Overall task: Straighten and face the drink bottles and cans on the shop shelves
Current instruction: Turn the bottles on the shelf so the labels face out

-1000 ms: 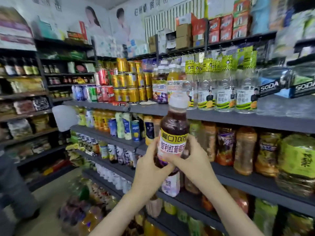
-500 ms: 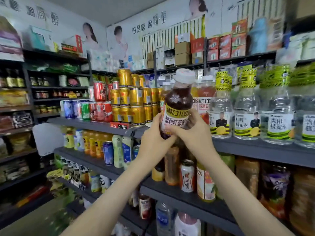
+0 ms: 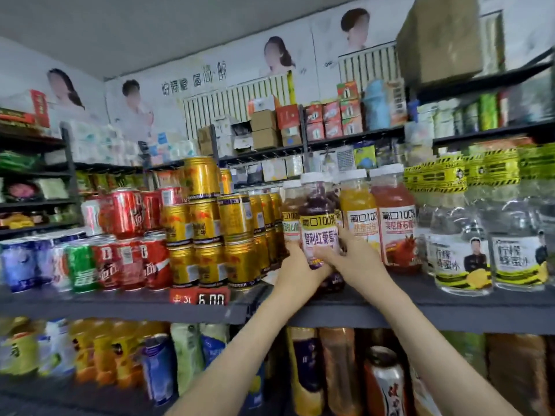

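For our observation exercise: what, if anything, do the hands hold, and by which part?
The left hand and right hand grip the dark juice bottle by its lower body.

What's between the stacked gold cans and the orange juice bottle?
Head view: a dark purple plastic juice bottle, gripped by the left hand and right hand, beside an amber-filled bottle.

Tight between gold cans and orange bottle

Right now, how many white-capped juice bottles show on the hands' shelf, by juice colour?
Amber bottle: 1
Purple bottle: 2, one held by left hand and right hand, one half hidden behind
Orange bottle: 1
Red bottle: 1
Total: 5
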`<state>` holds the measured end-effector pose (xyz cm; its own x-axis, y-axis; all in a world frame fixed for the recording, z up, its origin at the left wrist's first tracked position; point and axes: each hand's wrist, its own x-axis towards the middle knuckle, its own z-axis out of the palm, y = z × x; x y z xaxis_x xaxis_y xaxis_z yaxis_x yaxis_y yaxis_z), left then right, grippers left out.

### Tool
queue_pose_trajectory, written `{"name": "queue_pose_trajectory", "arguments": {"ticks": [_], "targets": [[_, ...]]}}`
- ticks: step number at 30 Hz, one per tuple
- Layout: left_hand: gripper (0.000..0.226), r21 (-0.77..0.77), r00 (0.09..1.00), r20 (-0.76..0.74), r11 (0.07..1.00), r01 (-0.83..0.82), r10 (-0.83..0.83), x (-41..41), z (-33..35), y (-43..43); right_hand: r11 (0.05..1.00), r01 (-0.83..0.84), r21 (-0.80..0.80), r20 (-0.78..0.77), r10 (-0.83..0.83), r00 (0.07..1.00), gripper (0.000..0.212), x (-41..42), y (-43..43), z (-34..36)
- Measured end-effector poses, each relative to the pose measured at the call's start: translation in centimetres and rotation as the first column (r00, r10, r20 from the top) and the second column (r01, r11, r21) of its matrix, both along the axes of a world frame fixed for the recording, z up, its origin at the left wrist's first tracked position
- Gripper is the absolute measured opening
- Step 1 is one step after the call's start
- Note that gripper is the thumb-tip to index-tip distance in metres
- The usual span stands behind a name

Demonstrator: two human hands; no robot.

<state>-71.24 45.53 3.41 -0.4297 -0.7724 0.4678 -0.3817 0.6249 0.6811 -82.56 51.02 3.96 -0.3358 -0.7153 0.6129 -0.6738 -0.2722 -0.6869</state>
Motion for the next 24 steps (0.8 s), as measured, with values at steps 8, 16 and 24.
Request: {"name": "queue_pose_trajectory", "arguments": {"ticks": [8, 16, 24], "targets": [[0.089, 0.01, 0.964, 0.041, 0.965, 0.261, -0.262, -1.2, -0.5, -2.8, 0.976, 0.205, 0.077, -0.081, -0.198, 0.977, 0.027, -0.2, 0.6, 0.1], [0.088, -0.114, 0.989, 0.109, 0.988, 0.108, -0.096, -0.4, -0.9, -1.5, 0.927, 0.374, -0.013, -0.151, -0.372, 0.916, 0.03, 1.8, 4.1, -1.5], [0.04, -0.31, 0.996, -0.015, 0.948, 0.076, -0.084, 7.7, -7.0, 7.9, 0.985, 0.048, -0.163, -0.107, -0.066, 0.992, 0.024, 9.1, 9.5, -8.5]]}}
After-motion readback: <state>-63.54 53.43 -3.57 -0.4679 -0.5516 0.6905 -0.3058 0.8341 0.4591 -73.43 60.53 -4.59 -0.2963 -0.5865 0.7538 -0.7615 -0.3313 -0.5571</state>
